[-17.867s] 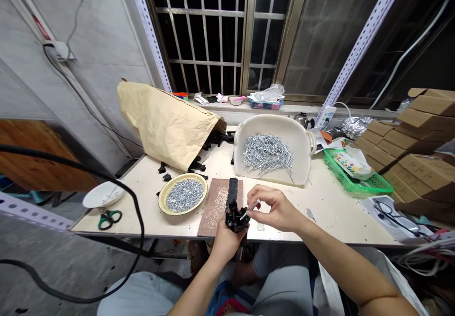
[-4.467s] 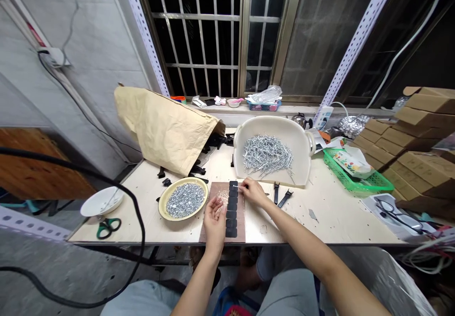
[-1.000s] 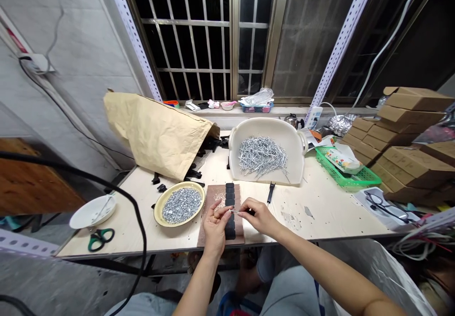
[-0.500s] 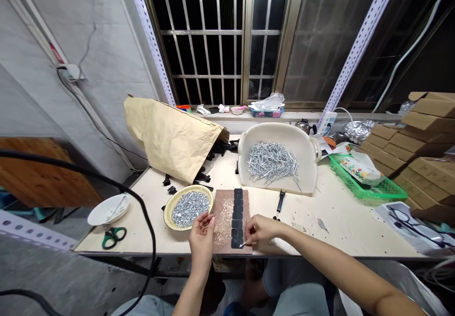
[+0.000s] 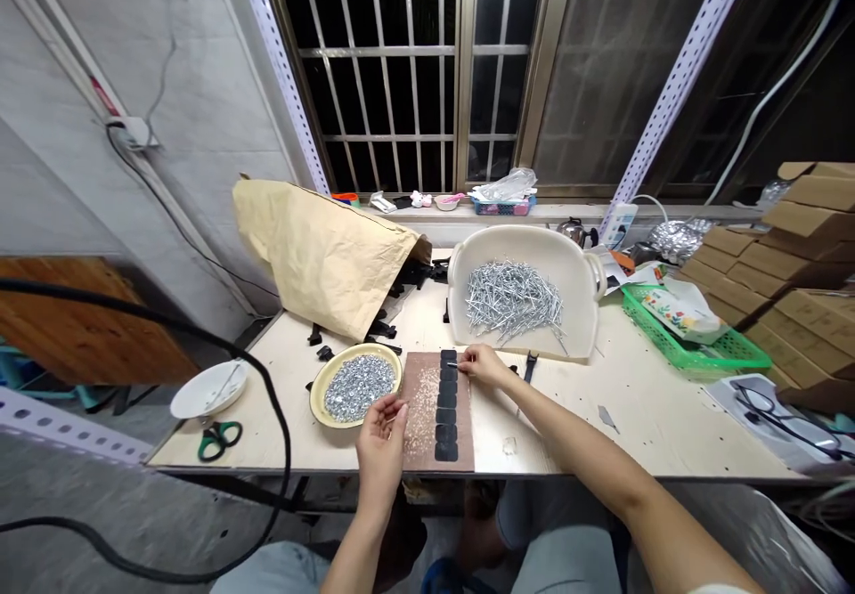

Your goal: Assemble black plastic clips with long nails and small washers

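Observation:
My right hand point(image 5: 485, 366) is pinched shut at the far end of a row of black rounded pads point(image 5: 447, 416). From its fingertips a small, thin, pale stick point(image 5: 453, 365) points left over the pads; its exact kind is too small to tell. The pads lie on a brown board point(image 5: 463, 453), with many tiny pale bits point(image 5: 422, 411) scattered to their left. My left hand point(image 5: 382, 434) stays by the board's left edge, thumb and fingers closed together. What they pinch, if anything, cannot be made out. Just beyond it sits a yellow bowl point(image 5: 319, 410) of small shiny metal pieces point(image 5: 361, 387).
A white basin point(image 5: 574, 309) holds a heap of thin metal pins point(image 5: 514, 300). To the left are a paper sack point(image 5: 321, 251) spilling black parts, a white dish point(image 5: 191, 398) and green-handled scissors point(image 5: 220, 439). A green basket point(image 5: 695, 358) and cardboard boxes point(image 5: 802, 264) stand right.
My right hand has moved from the near end of the pad row to its far end, carrying the pale stick. My left hand has barely moved.

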`<action>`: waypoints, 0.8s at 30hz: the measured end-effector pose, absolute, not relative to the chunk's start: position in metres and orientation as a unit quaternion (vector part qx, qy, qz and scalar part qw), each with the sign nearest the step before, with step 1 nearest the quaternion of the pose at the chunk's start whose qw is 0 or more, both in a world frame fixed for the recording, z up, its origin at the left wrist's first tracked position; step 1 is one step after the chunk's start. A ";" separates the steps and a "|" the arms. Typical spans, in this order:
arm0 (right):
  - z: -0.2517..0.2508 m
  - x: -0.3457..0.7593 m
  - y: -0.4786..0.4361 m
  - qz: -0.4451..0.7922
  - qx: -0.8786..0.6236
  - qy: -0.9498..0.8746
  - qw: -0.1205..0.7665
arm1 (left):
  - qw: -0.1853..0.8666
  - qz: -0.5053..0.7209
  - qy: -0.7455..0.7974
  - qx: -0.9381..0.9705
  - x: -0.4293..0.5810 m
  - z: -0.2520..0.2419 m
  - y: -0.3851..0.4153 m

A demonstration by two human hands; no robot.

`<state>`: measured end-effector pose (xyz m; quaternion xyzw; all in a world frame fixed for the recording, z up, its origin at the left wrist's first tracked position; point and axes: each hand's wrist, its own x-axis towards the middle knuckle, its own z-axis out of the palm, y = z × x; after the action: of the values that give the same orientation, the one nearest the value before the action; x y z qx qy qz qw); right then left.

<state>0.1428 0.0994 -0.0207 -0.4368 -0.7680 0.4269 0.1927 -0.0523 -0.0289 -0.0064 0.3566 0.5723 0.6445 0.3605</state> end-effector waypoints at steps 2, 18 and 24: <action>-0.020 0.139 0.096 0.442 -0.423 -0.773 0.168 | 0.328 0.649 0.579 0.368 -0.060 -0.007 -0.026; 0.017 0.352 -0.056 0.432 -0.478 -0.740 -0.193 | 0.030 0.096 0.771 0.629 -0.133 -0.019 0.059; 0.009 0.275 0.028 0.135 -0.470 -0.866 0.102 | -0.004 0.141 0.778 0.613 -0.132 -0.011 0.053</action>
<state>0.2749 0.0275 0.0086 -0.4703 -0.8662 0.1346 0.1021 -0.1323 0.0531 -0.0108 0.6129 0.7775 0.1407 -0.0042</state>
